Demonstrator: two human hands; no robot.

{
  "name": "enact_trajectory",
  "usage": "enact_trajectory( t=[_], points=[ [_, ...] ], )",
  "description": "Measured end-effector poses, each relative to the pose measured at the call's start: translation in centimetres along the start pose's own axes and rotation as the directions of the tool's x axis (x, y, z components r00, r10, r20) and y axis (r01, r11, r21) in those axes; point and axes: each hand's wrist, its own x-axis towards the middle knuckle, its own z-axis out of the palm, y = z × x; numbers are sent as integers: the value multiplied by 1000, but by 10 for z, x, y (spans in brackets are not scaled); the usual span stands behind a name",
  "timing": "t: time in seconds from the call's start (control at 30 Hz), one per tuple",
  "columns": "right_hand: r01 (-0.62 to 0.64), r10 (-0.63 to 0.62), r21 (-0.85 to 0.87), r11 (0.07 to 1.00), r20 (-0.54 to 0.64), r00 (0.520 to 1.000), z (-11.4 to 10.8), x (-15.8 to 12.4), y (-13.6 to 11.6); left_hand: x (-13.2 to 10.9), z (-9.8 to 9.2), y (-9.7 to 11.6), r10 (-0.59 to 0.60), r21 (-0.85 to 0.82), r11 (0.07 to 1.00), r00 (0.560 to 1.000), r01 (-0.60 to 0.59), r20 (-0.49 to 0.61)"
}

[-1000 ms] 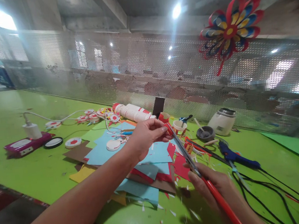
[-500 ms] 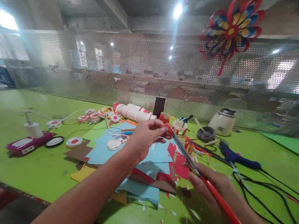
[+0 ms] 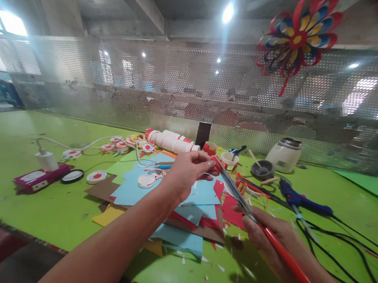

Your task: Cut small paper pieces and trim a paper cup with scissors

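My left hand point(image 3: 188, 171) is raised over the green table point(image 3: 48, 215) and pinches a small red paper piece point(image 3: 215, 162) at its fingertips. My right hand point(image 3: 273, 236) grips red-handled scissors point(image 3: 250, 211); the metal blades point up and left and meet the red piece. Below both hands lies a pile of coloured paper sheets point(image 3: 168, 197) in blue, red, brown and yellow. Small paper scraps point(image 3: 219, 266) are scattered on the table near my right wrist.
A blue glue gun point(image 3: 303, 199) with black cables lies right of the pile. Behind stand a white jar point(image 3: 285, 155), a dark bowl point(image 3: 261, 169), paper cups point(image 3: 229, 160), a white roll point(image 3: 172, 142) and round discs point(image 3: 96, 177). A purple device point(image 3: 36, 179) sits at left. A paper pinwheel point(image 3: 297, 35) hangs on the mesh fence.
Both hands keep the same grip and pose. The view has shifted slightly, so everything sits a little further right and lower in the picture.
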Motion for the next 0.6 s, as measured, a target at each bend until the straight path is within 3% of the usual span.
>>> enact_trajectory(
  t=[0.3, 0.6],
  points=[
    [-2, 2, -3, 1000, -33, 999, 2, 1, 2, -2, 2, 3, -21, -14, 1000, 1000, 21, 2],
    [4, -3, -47, 999, 21, 1000, 0, 2, 5, -4, 2, 5, -36, -69, 997, 999, 36, -2]
  ],
)
